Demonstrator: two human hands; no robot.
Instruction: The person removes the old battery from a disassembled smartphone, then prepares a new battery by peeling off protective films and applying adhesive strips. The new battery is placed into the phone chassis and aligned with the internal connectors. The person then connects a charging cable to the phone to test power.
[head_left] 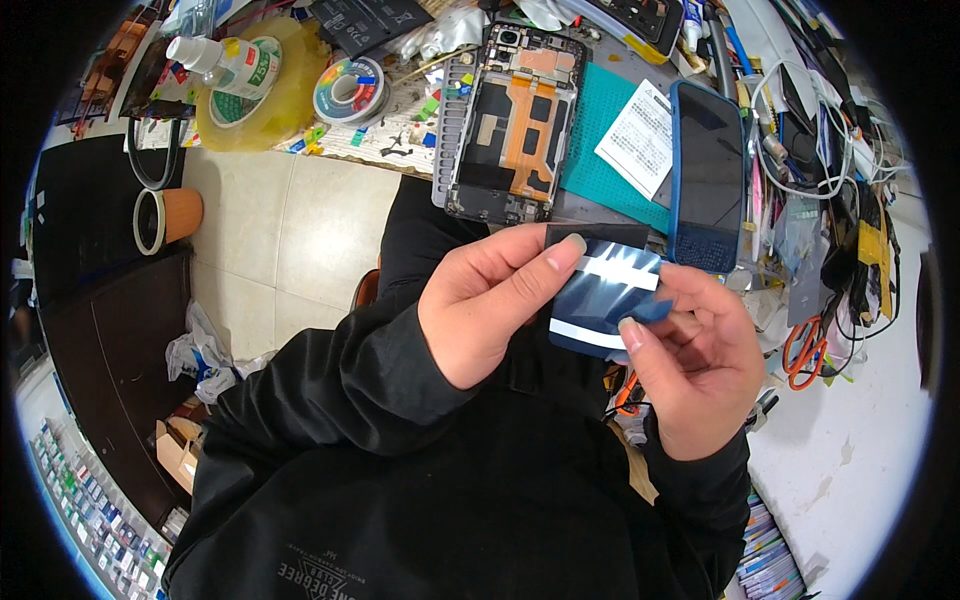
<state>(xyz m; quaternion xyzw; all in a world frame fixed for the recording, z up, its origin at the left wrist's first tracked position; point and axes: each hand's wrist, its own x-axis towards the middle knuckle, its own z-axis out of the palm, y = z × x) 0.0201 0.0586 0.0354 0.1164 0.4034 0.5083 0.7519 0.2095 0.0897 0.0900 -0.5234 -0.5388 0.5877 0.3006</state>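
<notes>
Held by us, one glossy dark-blue rectangular sheet with white strips (600, 300), pinched between left hand (485, 295) and right hand (705, 365); beyond our grip, one opened black rectangular phone (522, 125)

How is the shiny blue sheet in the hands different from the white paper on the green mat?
The blue sheet is dark and shiny; the white paper looks dull. The left hand and right hand hold the blue sheet; the white paper lies on the green mat. The blue sheet has two pale bands; the white paper has small dark print. Both look thin.
</notes>
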